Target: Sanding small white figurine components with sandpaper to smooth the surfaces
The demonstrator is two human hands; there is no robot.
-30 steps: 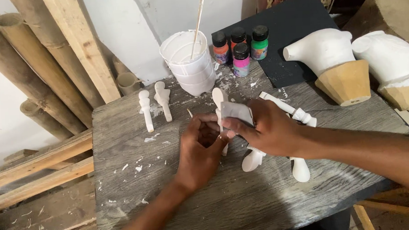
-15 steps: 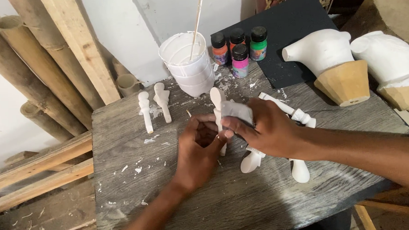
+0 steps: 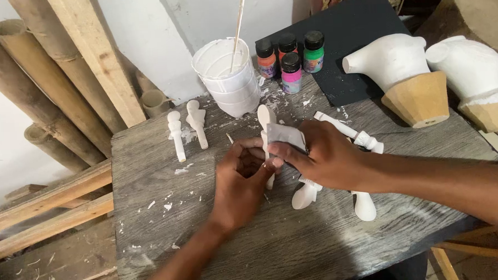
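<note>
— Little has moved: both hands stay mid-frame on the white plaster spoon [image 3: 265, 123].
— Grip?
— Left hand [image 3: 242, 179] pinches its handle; right hand [image 3: 327, 154] presses grey sandpaper [image 3: 285, 136] against it, above the rough wooden table [image 3: 151, 176].

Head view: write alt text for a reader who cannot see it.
Two hands, left hand and right hand, hold a white spoon-shaped piece and a grey sheet over a worn wooden table. Behind stand a white bucket and four small paint bottles.
</note>
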